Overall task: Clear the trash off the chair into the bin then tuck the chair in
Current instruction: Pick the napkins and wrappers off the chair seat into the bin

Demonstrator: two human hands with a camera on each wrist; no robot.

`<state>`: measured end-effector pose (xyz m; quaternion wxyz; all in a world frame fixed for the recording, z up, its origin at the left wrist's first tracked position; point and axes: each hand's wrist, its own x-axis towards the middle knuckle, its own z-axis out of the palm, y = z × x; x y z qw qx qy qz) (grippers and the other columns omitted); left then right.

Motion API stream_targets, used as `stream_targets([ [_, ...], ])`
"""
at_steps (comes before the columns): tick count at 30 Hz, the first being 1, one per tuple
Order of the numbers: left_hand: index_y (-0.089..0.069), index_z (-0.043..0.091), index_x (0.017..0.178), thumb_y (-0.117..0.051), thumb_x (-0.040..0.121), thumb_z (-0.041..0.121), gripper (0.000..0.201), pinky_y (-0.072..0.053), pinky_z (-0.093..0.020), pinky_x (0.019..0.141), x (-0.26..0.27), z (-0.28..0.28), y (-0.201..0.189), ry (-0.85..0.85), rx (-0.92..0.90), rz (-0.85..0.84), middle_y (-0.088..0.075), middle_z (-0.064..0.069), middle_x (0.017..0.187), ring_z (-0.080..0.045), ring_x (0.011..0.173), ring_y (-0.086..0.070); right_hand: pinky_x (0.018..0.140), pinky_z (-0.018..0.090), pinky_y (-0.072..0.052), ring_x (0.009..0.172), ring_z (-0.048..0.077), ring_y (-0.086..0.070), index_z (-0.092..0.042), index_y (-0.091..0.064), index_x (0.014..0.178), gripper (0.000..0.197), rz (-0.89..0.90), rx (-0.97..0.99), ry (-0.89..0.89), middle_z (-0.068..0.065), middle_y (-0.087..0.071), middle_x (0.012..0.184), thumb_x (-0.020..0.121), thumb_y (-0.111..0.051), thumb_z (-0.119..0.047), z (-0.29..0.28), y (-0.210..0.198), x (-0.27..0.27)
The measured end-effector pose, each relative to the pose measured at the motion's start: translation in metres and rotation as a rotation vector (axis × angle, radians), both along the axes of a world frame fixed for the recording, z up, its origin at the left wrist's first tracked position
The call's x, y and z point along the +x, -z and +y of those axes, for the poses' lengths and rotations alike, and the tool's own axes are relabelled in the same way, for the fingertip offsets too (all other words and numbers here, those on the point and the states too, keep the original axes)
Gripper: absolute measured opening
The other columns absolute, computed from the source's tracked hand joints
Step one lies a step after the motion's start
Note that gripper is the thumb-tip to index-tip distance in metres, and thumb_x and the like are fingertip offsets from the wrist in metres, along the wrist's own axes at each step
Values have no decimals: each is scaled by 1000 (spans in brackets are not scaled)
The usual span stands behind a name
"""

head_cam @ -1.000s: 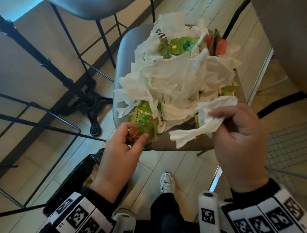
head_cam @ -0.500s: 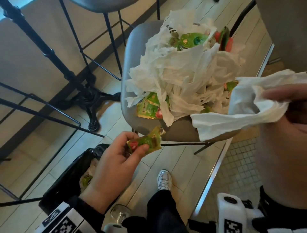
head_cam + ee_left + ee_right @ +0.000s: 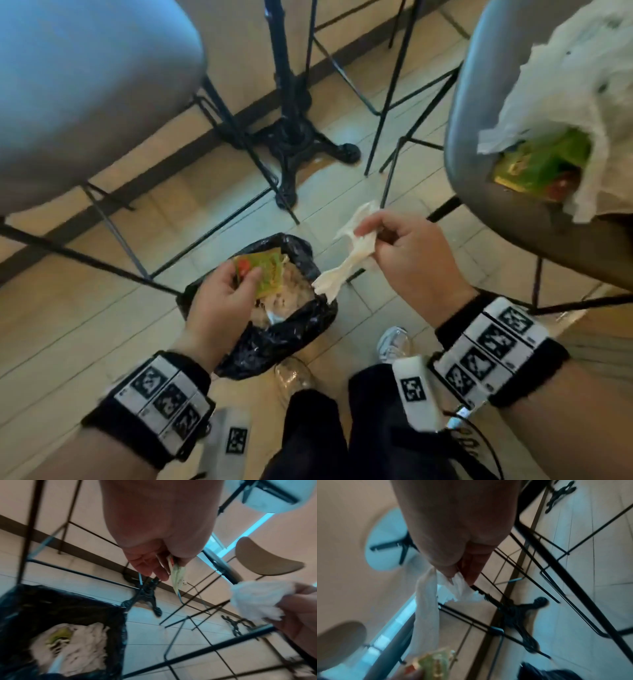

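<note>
Fingers (image 3: 251,279) of the left hand (image 3: 219,301) pinch one green foil wrapper (image 3: 269,272) directly over one black-lined bin (image 3: 294,337); right hand (image 3: 407,257) fingers pinch one white crumpled napkin (image 3: 346,255), dangling beside the bin's rim. One grey chair (image 3: 479,164), right, holds more trash.

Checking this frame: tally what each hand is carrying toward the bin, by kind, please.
Green wrapper, pinched by the left hand above the bin: 1
White paper napkin, pinched by the right hand: 1
Total: 2
</note>
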<state>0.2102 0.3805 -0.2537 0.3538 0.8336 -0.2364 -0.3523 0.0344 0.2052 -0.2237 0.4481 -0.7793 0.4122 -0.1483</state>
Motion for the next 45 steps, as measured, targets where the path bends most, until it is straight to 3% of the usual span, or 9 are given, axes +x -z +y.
stream_targets([
  [6, -61, -3, 83, -54, 93, 20, 26, -36, -33, 56, 52, 65, 90, -204, 211, -78, -54, -10, 67, -23, 62, -49, 70, 25, -39, 81, 15, -58, -22, -72, 108, 19, 420, 117, -282, -4, -64, 87, 92, -61, -21, 31, 111, 77],
  [8, -62, 0, 82, -55, 91, 19, 22, -44, -37, 58, 59, 81, 120, -243, 271, -98, -59, -12, 70, -28, 65, -55, 69, 24, -37, 81, 17, -57, -19, -73, 107, 20, 529, 140, -325, -1, -63, 87, 93, -60, -20, 44, 146, 89],
  [13, -68, 15, 105, -62, 90, 22, 18, -57, -40, 83, 58, 108, 192, -346, 266, -78, -73, -5, 96, -24, 92, -69, 72, 28, -46, 93, 28, -66, -10, -75, 102, 21, 656, 96, -415, 11, -72, 99, 90, -59, -19, 75, 221, 112],
  [16, -51, 16, 141, -69, 91, 29, 55, -49, -37, 104, 49, 112, 220, -350, 228, 116, -64, -6, 132, -19, 123, -60, 87, 38, -53, 101, 30, -65, -12, -69, 115, 30, 652, 97, -447, 12, -70, 110, 90, -62, -26, 90, 249, 119],
  [21, -28, 17, 156, -66, 91, 44, 80, -33, -40, 119, 39, 131, 228, -313, 274, 172, -38, -8, 158, -16, 144, -37, 108, 38, -39, 132, 29, -47, -24, -25, 153, 77, 748, 217, -569, 10, -41, 150, 89, -64, -44, 100, 264, 101],
  [26, -57, 19, 139, -61, 95, 38, 48, -39, -26, 105, 32, 147, 178, -170, 383, 92, -60, 0, 137, -15, 127, -54, 108, 37, -41, 130, 23, -48, -21, -40, 147, 60, 711, 241, -456, 6, -44, 148, 92, -59, -38, 89, 228, 72],
  [31, -68, 31, 102, -59, 97, 26, 12, -41, -15, 67, 35, 103, 110, 39, 354, 22, -69, 13, 93, -10, 93, -66, 73, 19, -50, 95, 8, -62, -30, -56, 129, 34, 491, 330, -279, -4, -50, 125, 95, -54, -32, 64, 149, 37],
  [41, -70, 35, 89, -65, 94, 27, 11, -49, -21, 63, -23, -114, -66, 425, -19, -101, -71, 16, 82, -4, 68, -65, 80, 9, -44, 97, -4, -57, -39, -66, 99, 19, 93, 186, 3, -23, -60, 99, 93, -58, -22, 4, -46, -101],
  [45, -67, 41, 89, -65, 91, 34, 7, -45, -19, 66, -75, -171, -112, 577, -179, -172, -65, 26, 91, 2, 79, -63, 74, 9, -44, 91, 0, -62, -39, -67, 95, 22, -16, -37, 205, -21, -60, 96, 87, -59, -20, -11, -78, -155],
])
